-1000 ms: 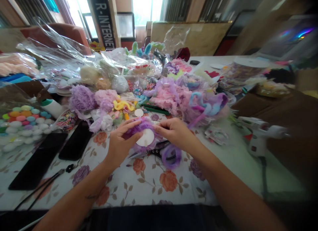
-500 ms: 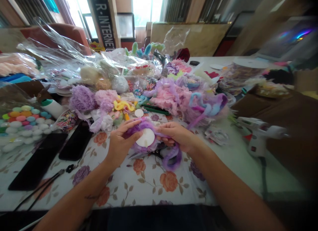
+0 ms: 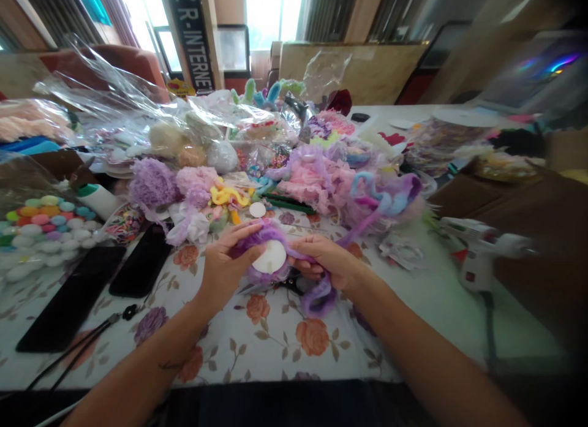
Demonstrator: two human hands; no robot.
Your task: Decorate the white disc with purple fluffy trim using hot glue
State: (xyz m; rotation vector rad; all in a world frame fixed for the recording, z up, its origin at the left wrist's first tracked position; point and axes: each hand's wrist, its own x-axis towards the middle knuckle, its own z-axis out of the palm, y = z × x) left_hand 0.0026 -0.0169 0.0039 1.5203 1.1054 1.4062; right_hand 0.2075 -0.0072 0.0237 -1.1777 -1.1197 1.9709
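Observation:
My left hand grips a round fuzzy purple piece, its thumb pressed on the white disc at its middle. To the right of the disc, my right hand pinches a fluffy purple strip that runs to the piece's edge. A loop of the strip hangs below my right hand. Dark-handled scissors lie partly hidden under the piece. Just beyond my hands is a small white disc on the flowered cloth.
Two black phones lie at left, near a bag of coloured pom-poms. Behind are yarn balls and pink and purple fluff. A white glue gun stands at right by a brown box.
My right hand has shifted very slightly, and the purple strip behind it now rests a little differently. My left hand keeps its hold on the round piece.

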